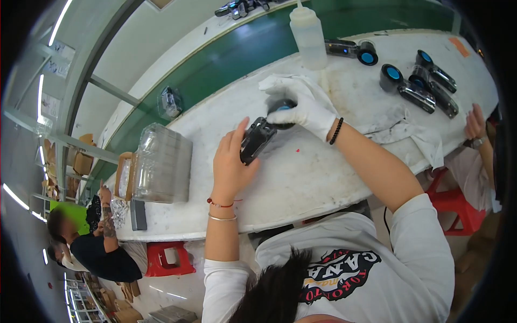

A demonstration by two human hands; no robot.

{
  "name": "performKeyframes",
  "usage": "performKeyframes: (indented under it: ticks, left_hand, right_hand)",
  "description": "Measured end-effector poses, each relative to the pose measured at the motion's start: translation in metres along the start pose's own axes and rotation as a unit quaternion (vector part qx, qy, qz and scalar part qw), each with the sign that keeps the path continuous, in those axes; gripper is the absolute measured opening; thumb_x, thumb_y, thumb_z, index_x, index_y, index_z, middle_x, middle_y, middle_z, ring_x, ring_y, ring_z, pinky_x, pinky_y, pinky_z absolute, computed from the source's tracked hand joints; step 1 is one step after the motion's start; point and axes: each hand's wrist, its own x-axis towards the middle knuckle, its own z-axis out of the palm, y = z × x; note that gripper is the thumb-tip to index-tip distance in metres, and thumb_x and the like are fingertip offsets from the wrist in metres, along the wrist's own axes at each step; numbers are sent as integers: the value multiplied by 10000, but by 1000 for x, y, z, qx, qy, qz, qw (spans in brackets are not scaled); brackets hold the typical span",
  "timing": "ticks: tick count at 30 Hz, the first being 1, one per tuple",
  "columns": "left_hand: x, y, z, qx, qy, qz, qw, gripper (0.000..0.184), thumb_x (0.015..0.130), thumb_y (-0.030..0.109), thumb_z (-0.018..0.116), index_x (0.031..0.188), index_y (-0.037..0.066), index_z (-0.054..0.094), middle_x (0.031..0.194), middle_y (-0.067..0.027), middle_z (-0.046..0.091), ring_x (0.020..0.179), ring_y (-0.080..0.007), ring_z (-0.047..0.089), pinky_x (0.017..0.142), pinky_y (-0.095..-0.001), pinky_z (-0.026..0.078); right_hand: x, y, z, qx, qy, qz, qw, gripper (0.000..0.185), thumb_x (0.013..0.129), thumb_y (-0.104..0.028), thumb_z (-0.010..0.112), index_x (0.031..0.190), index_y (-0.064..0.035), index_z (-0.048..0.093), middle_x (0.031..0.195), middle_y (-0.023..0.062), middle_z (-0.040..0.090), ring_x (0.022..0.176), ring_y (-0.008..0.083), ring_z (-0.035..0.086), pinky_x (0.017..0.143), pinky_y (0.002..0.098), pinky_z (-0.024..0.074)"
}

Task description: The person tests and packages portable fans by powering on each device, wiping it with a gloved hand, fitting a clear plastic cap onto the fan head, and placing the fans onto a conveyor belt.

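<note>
Holding the black device (257,141) over the white table (318,175), as the head view shows, your bare left hand (232,164) curls its thumb and fingers about the handle, while your gloved right hand (308,110) grasps the round head. Beyond stands a squeeze bottle (309,43); a crumpled cloth (404,131) lies near your right forearm.
</note>
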Motion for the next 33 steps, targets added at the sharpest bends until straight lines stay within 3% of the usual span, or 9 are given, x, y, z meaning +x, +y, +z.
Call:
performKeyframes:
  ticks: [4, 6, 12, 14, 19, 23, 29, 32, 33]
  left_hand:
    - [-4, -1, 2, -32, 80, -72, 994, 622, 641, 81, 756, 1192, 69, 468, 1036, -74, 495, 740, -175, 478, 699, -310, 457]
    - [-10, 1, 0, -83, 49, -104, 990, 573, 680, 137, 742, 1179, 61, 470, 1054, -106, 511, 783, -213, 565, 660, -309, 471]
    - [-46, -25, -3, -157, 34, -292, 943, 531, 754, 218, 731, 1151, -19, 470, 1011, -152, 527, 904, -248, 531, 821, -328, 445]
    - [-57, -24, -7, -48, 28, -196, 979, 489, 770, 229, 721, 1129, -22, 506, 1029, -183, 530, 960, -303, 525, 881, -371, 420]
    - [-46, -48, -90, 338, 213, -73, 914, 441, 812, 225, 638, 1167, -17, 536, 1124, -232, 559, 1074, -404, 505, 936, -477, 384]
    - [-48, -117, -145, 257, 12, -221, 941, 337, 871, 237, 551, 1112, 2, 571, 1024, -224, 616, 925, -386, 587, 785, -447, 467]
    - [-16, -108, -171, 280, -67, -197, 937, 219, 791, 187, 571, 853, -2, 661, 757, -218, 628, 731, -348, 636, 649, -398, 480]
    - [-8, -111, -176, 285, -101, -243, 921, 253, 757, 233, 590, 748, -16, 637, 778, -224, 633, 757, -386, 614, 670, -428, 481]
    - [-3, -108, -177, 292, -116, -240, 919, 260, 742, 245, 603, 740, -13, 633, 771, -225, 631, 755, -385, 613, 665, -426, 481]
  right_hand:
    - [2, -4, -2, -62, -4, -70, 996, 412, 737, -157, 741, 1075, 20, 584, 997, 83, 611, 934, 166, 624, 778, 274, 517]
    - [-5, -16, -1, 213, -19, 106, 971, 360, 812, -129, 688, 1118, 10, 557, 1003, 60, 606, 926, 162, 620, 719, 274, 542]
    - [-5, 27, 15, 181, -44, 115, 976, 505, 838, -249, 683, 1208, 46, 509, 1132, 114, 575, 889, 161, 612, 776, 274, 502]
    - [-7, 28, 20, 193, -69, 169, 964, 540, 829, -288, 690, 1221, 37, 510, 1115, 114, 589, 887, 160, 610, 790, 274, 488]
    - [-12, 25, 19, -11, -51, 86, 995, 522, 798, -315, 690, 1199, -16, 542, 1010, 116, 639, 928, 191, 610, 790, 318, 486]
    - [-5, -3, 1, -334, -12, -184, 924, 461, 778, -357, 636, 1145, -85, 577, 996, 160, 625, 922, 321, 602, 812, 421, 474]
    - [-19, -69, -73, -335, 71, -51, 938, 409, 759, -349, 636, 1085, -104, 611, 991, 151, 638, 946, 333, 597, 834, 413, 472]
    - [-25, -31, -150, -495, 99, -58, 861, 478, 707, -345, 668, 1111, -99, 603, 1049, 176, 629, 968, 361, 592, 816, 432, 487]
    - [-31, -42, -165, -563, 64, 92, 819, 509, 706, -318, 674, 1147, -83, 579, 1059, 158, 633, 975, 347, 592, 851, 409, 472]
